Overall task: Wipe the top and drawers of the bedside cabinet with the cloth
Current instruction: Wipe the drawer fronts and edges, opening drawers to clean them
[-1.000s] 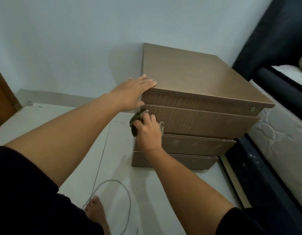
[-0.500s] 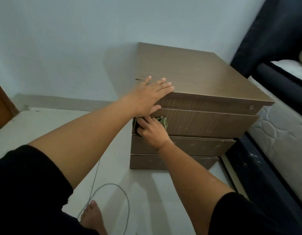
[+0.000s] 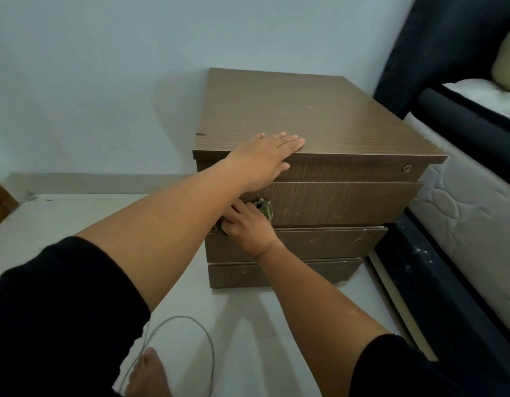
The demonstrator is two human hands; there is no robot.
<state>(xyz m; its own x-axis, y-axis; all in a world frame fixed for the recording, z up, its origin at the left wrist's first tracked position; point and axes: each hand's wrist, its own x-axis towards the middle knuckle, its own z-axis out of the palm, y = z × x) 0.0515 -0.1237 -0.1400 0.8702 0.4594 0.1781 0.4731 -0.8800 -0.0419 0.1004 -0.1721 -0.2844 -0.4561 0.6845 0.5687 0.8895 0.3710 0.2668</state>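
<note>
The brown wooden bedside cabinet (image 3: 319, 116) stands against the pale wall, with several drawer fronts facing me. My left hand (image 3: 265, 159) lies flat with fingers apart on the front edge of the top, near the left corner. Below it, my right hand (image 3: 248, 224) presses a small dark green cloth (image 3: 265, 209) against the second drawer front (image 3: 348, 202), near its left end. Most of the cloth is hidden under my fingers and my left forearm.
A bed with a quilted white mattress (image 3: 462, 213) and a dark frame (image 3: 437, 282) stands close on the cabinet's right. A grey cable (image 3: 190, 325) loops on the pale floor by my bare foot (image 3: 147, 373). A lock (image 3: 406, 168) sits on the top drawer's right end.
My left hand has slid from the cabinet's left corner further onto the top's front edge. My right hand with the cloth has shifted slightly right along the second drawer front.
</note>
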